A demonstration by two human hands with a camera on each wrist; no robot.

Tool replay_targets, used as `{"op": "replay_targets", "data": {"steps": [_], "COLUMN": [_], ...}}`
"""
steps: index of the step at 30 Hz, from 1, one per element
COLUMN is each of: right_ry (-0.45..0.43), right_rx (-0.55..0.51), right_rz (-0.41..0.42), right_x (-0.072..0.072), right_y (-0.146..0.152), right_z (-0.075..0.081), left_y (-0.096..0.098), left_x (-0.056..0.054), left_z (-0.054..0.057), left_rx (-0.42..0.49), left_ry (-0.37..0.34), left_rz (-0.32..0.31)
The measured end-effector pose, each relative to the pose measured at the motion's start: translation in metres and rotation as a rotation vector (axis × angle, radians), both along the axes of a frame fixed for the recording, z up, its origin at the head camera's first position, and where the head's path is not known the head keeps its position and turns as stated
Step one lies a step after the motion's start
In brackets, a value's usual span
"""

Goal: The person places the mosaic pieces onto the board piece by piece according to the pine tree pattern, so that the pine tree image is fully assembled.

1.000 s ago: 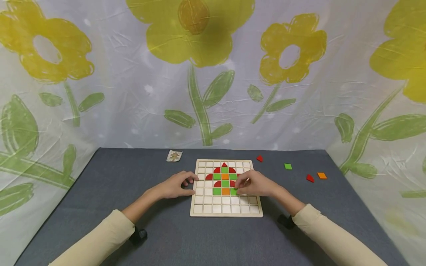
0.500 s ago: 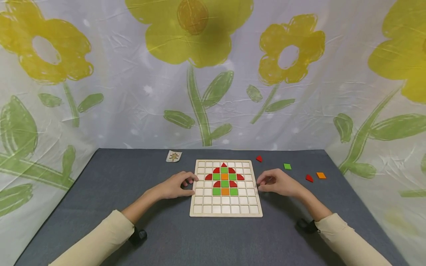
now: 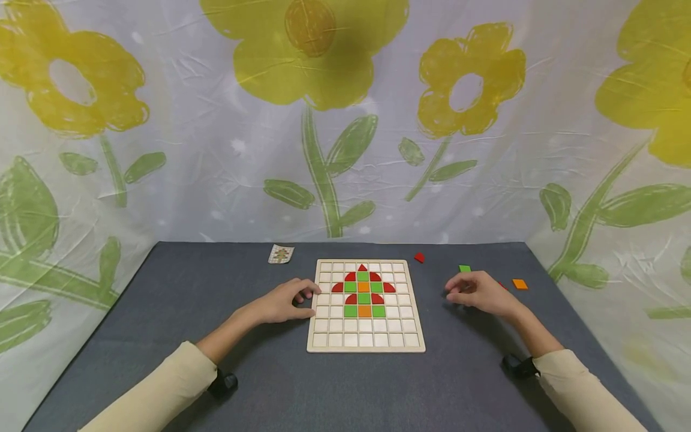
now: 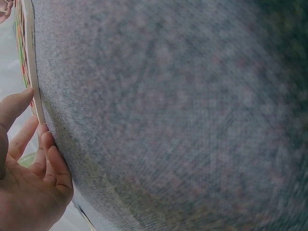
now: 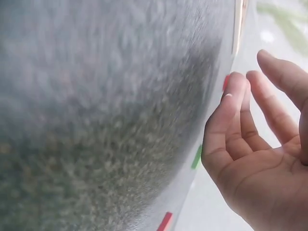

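Note:
A wooden grid board [image 3: 367, 340] lies on the table, with red, green and orange tiles [image 3: 363, 287] set in a tree-like pattern. My left hand [image 3: 283, 301] touches its left edge with thumb and fingertips; in the left wrist view the fingers meet the board's rim [image 4: 32, 62]. To the right of the board, my right hand [image 3: 477, 293] hovers over the table, fingers loosely bent and holding nothing. Near it lie a green square tile [image 3: 464, 268], partly covered by the hand, an orange square tile [image 3: 520, 284] and a red tile [image 5: 164, 221], mostly hidden in the head view.
A small patterned card [image 3: 281, 254] lies behind the board's left corner. Another red tile [image 3: 419, 257] sits behind its right side. A flower-printed cloth [image 3: 216, 120] hangs at the table's back edge and sides.
My right hand has left the green tile at the pattern's lower right and moved right, off the board toward the loose tiles. The left hand stays at the board's edge.

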State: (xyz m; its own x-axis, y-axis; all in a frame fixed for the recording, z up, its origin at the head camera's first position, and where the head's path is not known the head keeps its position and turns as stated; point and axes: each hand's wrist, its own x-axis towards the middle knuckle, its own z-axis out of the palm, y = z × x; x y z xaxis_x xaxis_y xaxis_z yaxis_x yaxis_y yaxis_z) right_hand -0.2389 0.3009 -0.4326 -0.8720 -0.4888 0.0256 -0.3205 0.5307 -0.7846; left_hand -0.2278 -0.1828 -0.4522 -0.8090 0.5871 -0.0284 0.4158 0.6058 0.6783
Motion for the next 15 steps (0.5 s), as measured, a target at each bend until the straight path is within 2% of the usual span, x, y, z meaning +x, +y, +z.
{"op": "replay_targets", "data": {"steps": [5, 15], "right_ry": [0.001, 0.001], "right_rx": [0.019, -0.014], "right_rz": [-0.076, -0.133], "right_x": [-0.011, -0.037], "right_y": [0.003, -0.002], "right_z": [-0.004, -0.010], "left_y": [0.000, 0.001], "left_x": [0.001, 0.001], "left_z": [0.001, 0.001], "left_rx": [0.002, 0.004], "left_ry": [-0.001, -0.007], "left_rz": [0.001, 0.000]}}
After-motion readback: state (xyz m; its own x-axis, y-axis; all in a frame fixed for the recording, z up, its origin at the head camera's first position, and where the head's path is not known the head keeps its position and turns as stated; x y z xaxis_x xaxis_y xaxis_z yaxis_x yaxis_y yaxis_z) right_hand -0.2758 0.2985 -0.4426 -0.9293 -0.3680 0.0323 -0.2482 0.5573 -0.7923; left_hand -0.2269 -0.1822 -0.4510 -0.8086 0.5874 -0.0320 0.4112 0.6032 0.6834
